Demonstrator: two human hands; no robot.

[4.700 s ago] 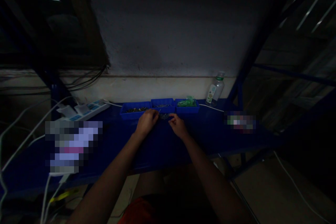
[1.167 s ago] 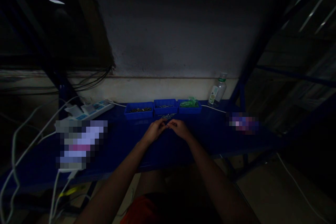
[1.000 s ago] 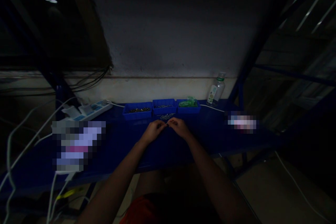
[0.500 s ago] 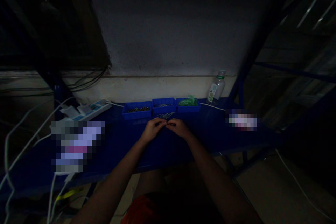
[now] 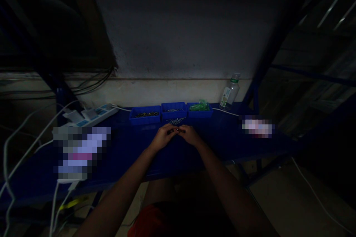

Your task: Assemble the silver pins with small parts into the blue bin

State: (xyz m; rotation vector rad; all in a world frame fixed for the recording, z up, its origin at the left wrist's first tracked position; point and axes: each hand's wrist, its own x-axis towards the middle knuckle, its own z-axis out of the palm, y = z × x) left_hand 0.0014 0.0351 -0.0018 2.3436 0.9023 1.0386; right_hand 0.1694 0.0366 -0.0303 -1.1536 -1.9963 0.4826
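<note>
A: State of the hands?

B: Together. The left hand [image 5: 162, 137] and right hand [image 5: 190, 135] meet at the fingertips above the table [image 5: 219, 137], between its near and far edges. Both are pinched on a small piece [image 5: 177, 130]. Only a glint of it shows; its form cannot be told.

A: Expected handling?

B: Judged light and stiff, probably metal by its shine. Smooth, so more likely to slip than to break. Fingertip hold advised, across its middle if it is long.

A: Next outward?

B: A loose pile of slim metal pieces [image 5: 176, 121], just beyond the fingertips toward the far edge. They lie crossed, so one lifted carelessly may drag its neighbours; best taken singly by a free end.

A: And along the far edge?

B: Three blue trays in a row. The left tray [image 5: 145, 120] holds brass-coloured bits, apparently hard and prone to roll. The middle tray [image 5: 174, 115] holds more slim pieces. The right tray [image 5: 199, 114] holds crumpled green material, apparently soft, light plastic. A clear bottle [image 5: 229, 95] stands toward the far right corner; a power strip [image 5: 96, 116] lies toward the far left corner.
</note>
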